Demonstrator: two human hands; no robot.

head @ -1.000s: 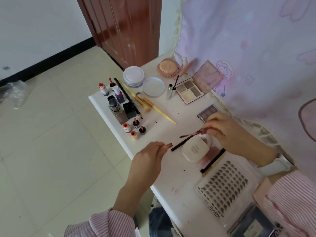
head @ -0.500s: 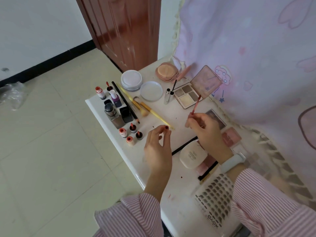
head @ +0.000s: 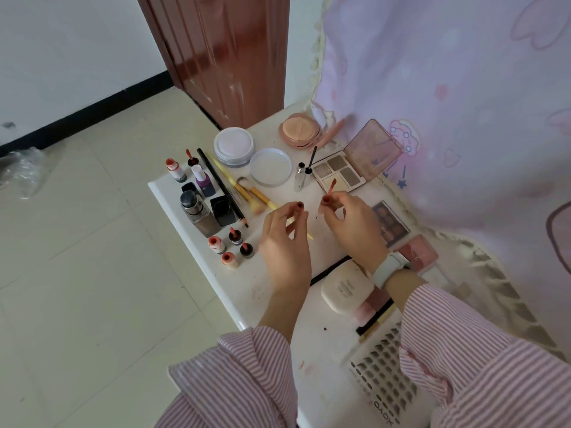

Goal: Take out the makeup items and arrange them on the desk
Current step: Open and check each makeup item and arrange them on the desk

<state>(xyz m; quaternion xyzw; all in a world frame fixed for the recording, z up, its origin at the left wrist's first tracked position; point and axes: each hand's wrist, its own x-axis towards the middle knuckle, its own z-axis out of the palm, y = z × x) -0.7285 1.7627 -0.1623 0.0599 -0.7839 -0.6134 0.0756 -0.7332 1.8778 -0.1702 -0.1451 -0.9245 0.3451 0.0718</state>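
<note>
A small lip gloss tube (head: 299, 206) was pinched between the fingertips of the left hand (head: 285, 245) above the white desk (head: 191, 230). Its applicator wand (head: 329, 191) was pinched by the right hand (head: 352, 225), just beside the tube, near the eyeshadow palette (head: 338, 173).

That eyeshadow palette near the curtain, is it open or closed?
Open. The eyeshadow palette has its lid tipped back towards the curtain, and four pans of powder show.
</note>
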